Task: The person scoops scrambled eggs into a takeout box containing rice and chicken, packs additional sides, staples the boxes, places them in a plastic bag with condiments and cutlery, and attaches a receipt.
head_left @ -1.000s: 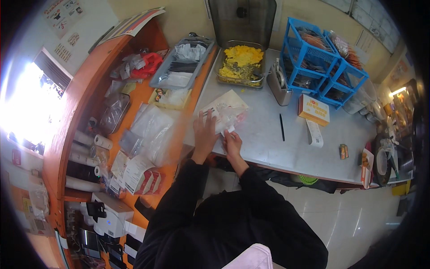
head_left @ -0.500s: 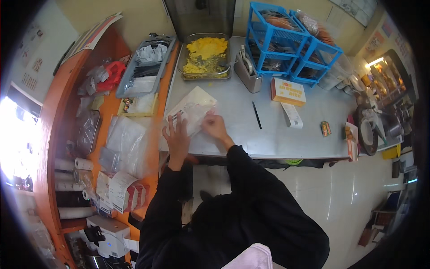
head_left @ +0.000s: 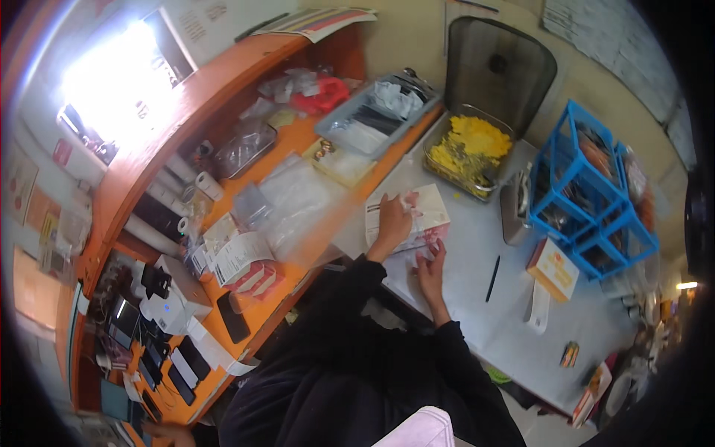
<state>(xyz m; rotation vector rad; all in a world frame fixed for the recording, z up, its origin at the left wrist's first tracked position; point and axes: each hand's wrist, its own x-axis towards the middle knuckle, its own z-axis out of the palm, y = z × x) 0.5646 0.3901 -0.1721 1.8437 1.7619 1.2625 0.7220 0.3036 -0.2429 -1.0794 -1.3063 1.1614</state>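
My left hand [head_left: 394, 222] lies on a flat white package with a paper label [head_left: 414, 217] on the grey counter [head_left: 477, 313], its fingers curled at the package's upper edge. My right hand [head_left: 430, 270] presses its spread fingers onto the package's near corner, where a clear bag shows a pink item. Both forearms wear dark sleeves. What lies under the palms is hidden.
A clear tub of yellow pieces [head_left: 468, 154] stands behind the package, with a dark bin [head_left: 497, 71] beyond it. Stacked blue crates [head_left: 588, 194] stand right. A black pen [head_left: 492, 278] and an orange-and-white box [head_left: 554, 268] lie on the counter. The orange shelf [head_left: 246, 223] at left holds bags, trays and phones.
The view has swung, so the counter now sits to the right and the orange shelf fills the left. Both hands stay on the white package, the right now lower on its near corner.
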